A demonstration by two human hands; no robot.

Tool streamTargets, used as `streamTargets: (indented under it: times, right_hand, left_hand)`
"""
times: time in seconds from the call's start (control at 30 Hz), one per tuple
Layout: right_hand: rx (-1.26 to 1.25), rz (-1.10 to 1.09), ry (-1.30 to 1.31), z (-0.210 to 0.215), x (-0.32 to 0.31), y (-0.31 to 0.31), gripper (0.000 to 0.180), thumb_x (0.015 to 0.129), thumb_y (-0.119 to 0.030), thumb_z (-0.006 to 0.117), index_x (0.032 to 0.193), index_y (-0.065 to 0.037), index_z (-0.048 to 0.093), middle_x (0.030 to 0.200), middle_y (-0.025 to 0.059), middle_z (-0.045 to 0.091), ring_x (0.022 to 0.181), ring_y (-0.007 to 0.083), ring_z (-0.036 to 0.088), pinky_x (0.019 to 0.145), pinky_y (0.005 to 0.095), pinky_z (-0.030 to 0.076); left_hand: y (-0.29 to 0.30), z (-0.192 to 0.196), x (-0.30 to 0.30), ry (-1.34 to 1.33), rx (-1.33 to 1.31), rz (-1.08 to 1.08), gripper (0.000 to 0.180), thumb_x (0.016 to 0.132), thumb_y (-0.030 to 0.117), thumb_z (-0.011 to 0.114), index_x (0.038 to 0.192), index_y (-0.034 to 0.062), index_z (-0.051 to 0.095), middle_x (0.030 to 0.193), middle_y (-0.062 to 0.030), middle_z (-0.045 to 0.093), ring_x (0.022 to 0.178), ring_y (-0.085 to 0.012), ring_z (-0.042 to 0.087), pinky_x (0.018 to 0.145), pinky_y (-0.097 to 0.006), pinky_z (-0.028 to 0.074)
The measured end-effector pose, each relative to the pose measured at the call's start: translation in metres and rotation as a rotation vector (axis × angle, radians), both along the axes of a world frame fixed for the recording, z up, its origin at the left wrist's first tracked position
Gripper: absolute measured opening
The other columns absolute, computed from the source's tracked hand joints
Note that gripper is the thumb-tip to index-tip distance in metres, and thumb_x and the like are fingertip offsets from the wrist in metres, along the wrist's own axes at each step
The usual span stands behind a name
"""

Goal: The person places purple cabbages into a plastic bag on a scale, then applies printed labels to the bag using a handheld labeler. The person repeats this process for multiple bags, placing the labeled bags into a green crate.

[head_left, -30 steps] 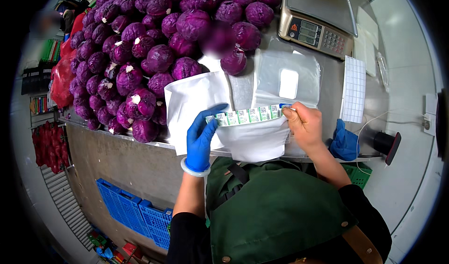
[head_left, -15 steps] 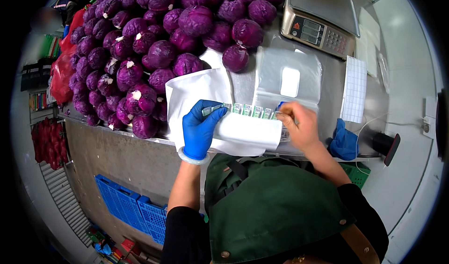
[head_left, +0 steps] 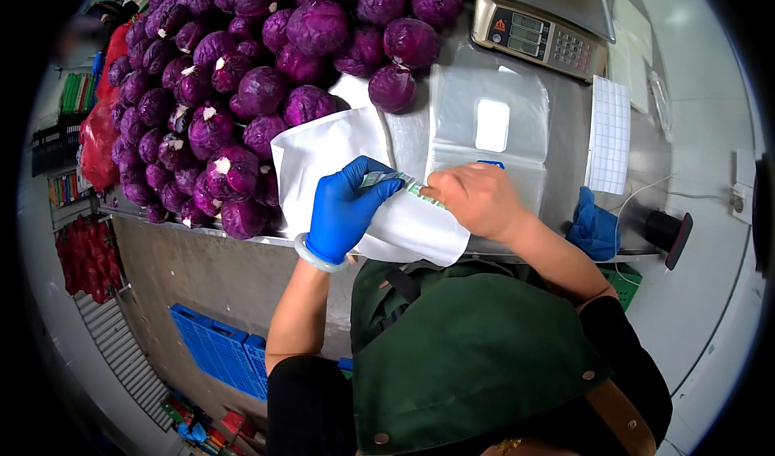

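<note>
My left hand (head_left: 345, 208), in a blue glove, and my bare right hand (head_left: 474, 199) meet over a white sheet (head_left: 339, 157) lying on the steel table (head_left: 569, 137). Both pinch a short strip of green and white labels (head_left: 401, 185) between them. Only a small stretch of the strip shows between the fingers. A clear plastic bag with a white label (head_left: 490, 125) lies flat just beyond my right hand. A heap of several purple cabbages (head_left: 242, 77) fills the table's left and far side.
A grey weighing scale (head_left: 539, 35) stands at the far right. A white gridded sheet (head_left: 611, 133) lies to its right side, with a blue cloth (head_left: 593, 228) near the table's edge. Blue crates (head_left: 218, 351) sit on the floor at lower left.
My hands have come closer together and the long label strip between them has shortened to a small bit. Both hands dropped slightly toward the table's near edge.
</note>
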State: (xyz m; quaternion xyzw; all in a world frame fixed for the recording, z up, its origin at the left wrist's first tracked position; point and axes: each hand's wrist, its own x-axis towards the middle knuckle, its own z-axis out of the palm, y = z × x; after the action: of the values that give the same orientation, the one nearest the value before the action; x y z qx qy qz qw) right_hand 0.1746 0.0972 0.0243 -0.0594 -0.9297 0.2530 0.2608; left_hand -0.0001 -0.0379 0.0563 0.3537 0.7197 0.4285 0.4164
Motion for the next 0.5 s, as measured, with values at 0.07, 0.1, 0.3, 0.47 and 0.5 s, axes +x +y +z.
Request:
streamTargets:
  times: [0.07,0.1,0.3,0.47,0.5]
  right_hand:
    - [0.054,-0.002,0.076,-0.004,0.004,0.0,0.021,0.086,-0.022,0.068,0.09,-0.006,0.055,0.066,0.005,0.061,0.057,0.0214,0.059,0.051,0.031,0.043]
    - [0.08,0.002,0.115,-0.005,0.006,0.0,0.021,0.085,-0.022,0.069,0.09,-0.006,0.056,0.066,0.0049,0.06,0.056,0.0211,0.059,0.051,0.0304,0.043]
    - [-1.079,-0.592,0.272,-0.002,0.023,0.017,0.015,0.093,-0.018,0.064,0.096,-0.005,0.057,0.068,-0.0016,0.058,0.057,0.0066,0.052,0.053,0.0226,0.041]
    - [-1.401,-0.626,-0.084,-0.056,0.062,0.028,0.016,0.095,-0.02,0.061,0.1,-0.005,0.057,0.068,-0.0028,0.058,0.055,0.0017,0.046,0.047,0.019,0.036]
    - [-1.404,-0.637,-0.199,-0.071,0.071,0.027,0.016,0.095,-0.02,0.061,0.102,-0.005,0.058,0.068,-0.0024,0.058,0.054,0.0015,0.046,0.047,0.0178,0.036]
  left_hand:
    - [0.002,-0.006,-0.003,0.022,-0.046,-0.019,0.01,0.086,0.007,0.07,0.093,0.0008,0.068,0.085,-0.0016,0.069,0.076,-0.006,0.058,0.073,-0.023,0.048]
    - [0.003,-0.012,-0.005,0.05,-0.036,-0.017,0.012,0.086,0.01,0.071,0.093,0.0003,0.067,0.079,-0.0037,0.067,0.072,-0.006,0.056,0.069,-0.024,0.047]
    - [0.016,-0.062,-0.034,0.16,0.071,-0.104,0.021,0.085,0.02,0.072,0.091,0.0011,0.067,0.072,-0.0127,0.066,0.06,-0.0172,0.059,0.061,-0.03,0.047]
    - [0.025,-0.097,-0.047,0.778,-0.218,-0.481,0.037,0.08,0.022,0.073,0.113,0.008,0.063,0.092,-0.0092,0.067,0.08,-0.0252,0.061,0.076,-0.037,0.047]
    - [0.026,-0.102,-0.041,0.978,-0.191,-0.523,0.042,0.079,0.019,0.073,0.119,0.0094,0.061,0.098,-0.0085,0.066,0.084,-0.0235,0.061,0.081,-0.037,0.047]
